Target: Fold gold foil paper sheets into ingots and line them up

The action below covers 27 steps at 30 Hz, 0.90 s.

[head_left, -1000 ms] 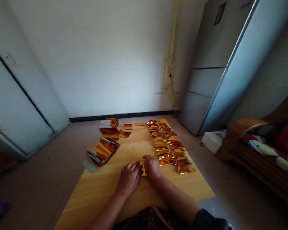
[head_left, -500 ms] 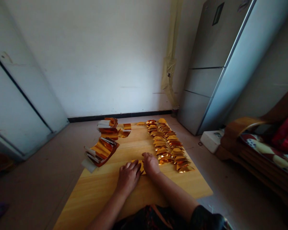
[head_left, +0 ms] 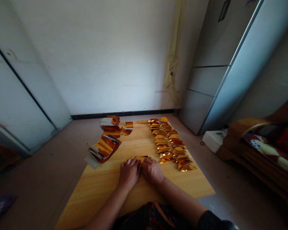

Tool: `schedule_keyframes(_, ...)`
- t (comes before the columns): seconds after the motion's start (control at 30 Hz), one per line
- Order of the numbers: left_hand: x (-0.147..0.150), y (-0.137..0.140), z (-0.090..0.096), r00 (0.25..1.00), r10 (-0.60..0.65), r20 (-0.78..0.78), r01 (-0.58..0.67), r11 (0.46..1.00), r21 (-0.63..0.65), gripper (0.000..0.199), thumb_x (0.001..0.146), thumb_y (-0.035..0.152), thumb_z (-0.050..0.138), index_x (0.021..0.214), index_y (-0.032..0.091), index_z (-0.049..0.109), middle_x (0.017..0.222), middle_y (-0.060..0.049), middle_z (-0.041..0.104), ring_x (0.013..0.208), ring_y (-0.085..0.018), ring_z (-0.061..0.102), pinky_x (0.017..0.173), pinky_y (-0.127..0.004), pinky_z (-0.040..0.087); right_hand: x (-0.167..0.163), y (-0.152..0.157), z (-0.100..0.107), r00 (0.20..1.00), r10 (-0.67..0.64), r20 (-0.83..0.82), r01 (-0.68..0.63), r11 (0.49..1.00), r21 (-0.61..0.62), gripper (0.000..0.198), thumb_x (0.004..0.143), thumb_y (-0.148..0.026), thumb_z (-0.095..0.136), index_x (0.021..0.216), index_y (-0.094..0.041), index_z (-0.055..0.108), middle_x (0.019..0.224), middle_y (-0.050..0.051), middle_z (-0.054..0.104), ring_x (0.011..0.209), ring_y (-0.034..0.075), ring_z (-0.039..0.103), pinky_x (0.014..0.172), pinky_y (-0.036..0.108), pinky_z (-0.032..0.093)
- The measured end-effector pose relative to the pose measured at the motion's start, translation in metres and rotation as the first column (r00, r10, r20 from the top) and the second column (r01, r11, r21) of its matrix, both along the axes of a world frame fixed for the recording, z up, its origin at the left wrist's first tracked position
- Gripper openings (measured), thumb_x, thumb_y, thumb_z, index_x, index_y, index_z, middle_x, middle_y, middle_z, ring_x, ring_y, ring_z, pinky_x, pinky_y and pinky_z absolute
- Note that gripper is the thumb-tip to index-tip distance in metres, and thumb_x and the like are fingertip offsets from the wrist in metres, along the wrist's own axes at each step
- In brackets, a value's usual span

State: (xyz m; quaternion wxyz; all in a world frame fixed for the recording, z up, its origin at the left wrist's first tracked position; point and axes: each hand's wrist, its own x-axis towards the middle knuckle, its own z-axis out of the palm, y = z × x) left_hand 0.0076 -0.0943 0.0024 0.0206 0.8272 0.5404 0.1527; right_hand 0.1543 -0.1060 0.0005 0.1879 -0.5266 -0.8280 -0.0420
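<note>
Near the middle of the wooden table (head_left: 105, 188), a sheet of gold foil paper (head_left: 142, 157) lies under my fingers. My left hand (head_left: 130, 172) grips its near left edge with curled fingers. Close beside it, my right hand (head_left: 152, 169) is closed on the right side of the same sheet. My hands cover most of the sheet, so its folds are hidden. To the right stand two rows of folded gold foil pieces (head_left: 167, 140). At the left lie curled stacks of gold foil sheets (head_left: 104, 147) with pale backs.
A few loose foil sheets (head_left: 126, 130) lie by the stacks at the table's far side. Beyond the table are a white wall (head_left: 98, 64) and a grey refrigerator (head_left: 206, 73). A white box (head_left: 213, 140) and a wooden sofa (head_left: 244, 137) stand at the right.
My right hand has drawn back towards me and its fingers have curled onto the foil sheet. My left hand stays on the sheet. The view has shifted slightly.
</note>
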Motion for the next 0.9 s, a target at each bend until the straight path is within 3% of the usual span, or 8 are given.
schedule_keyframes(0.43,-0.002,0.001,0.002,1.000,-0.027,-0.009,0.027,1.000,-0.003,0.031,0.087,0.029,0.049,0.116,0.032,0.058,0.131,-0.001,0.056,0.112,-0.023,0.050,0.086,-0.041,0.038,0.011,-0.022,0.002,0.991,0.076,0.109,-0.076,0.997,0.000,0.015,0.088,-0.018,0.051,0.078,-0.019,0.062,0.083,0.003,0.061,0.078,0.017,0.050,0.065,0.028,0.033)
schedule_keyframes(0.7,-0.021,0.013,0.004,0.983,-0.174,-0.052,0.167,0.978,-0.123,0.043,0.086,0.018,0.043,0.125,0.036,0.052,0.140,0.001,0.048,0.118,-0.022,0.046,0.091,-0.041,0.037,0.021,-0.026,0.002,0.992,0.044,0.115,-0.042,0.999,-0.020,0.014,0.087,-0.015,0.051,0.076,-0.018,0.060,0.084,0.003,0.061,0.078,0.016,0.049,0.066,0.028,0.034)
schedule_keyframes(0.9,-0.023,0.020,0.007,0.980,-0.188,-0.067,0.172,0.966,-0.195,0.057,0.078,0.007,0.042,0.125,0.035,0.052,0.142,0.003,0.045,0.118,-0.023,0.045,0.091,-0.043,0.036,0.019,-0.020,0.005,0.988,0.020,0.151,-0.014,0.999,-0.047,0.013,0.090,-0.021,0.050,0.081,-0.019,0.060,0.083,0.003,0.060,0.080,0.016,0.050,0.067,0.028,0.033)
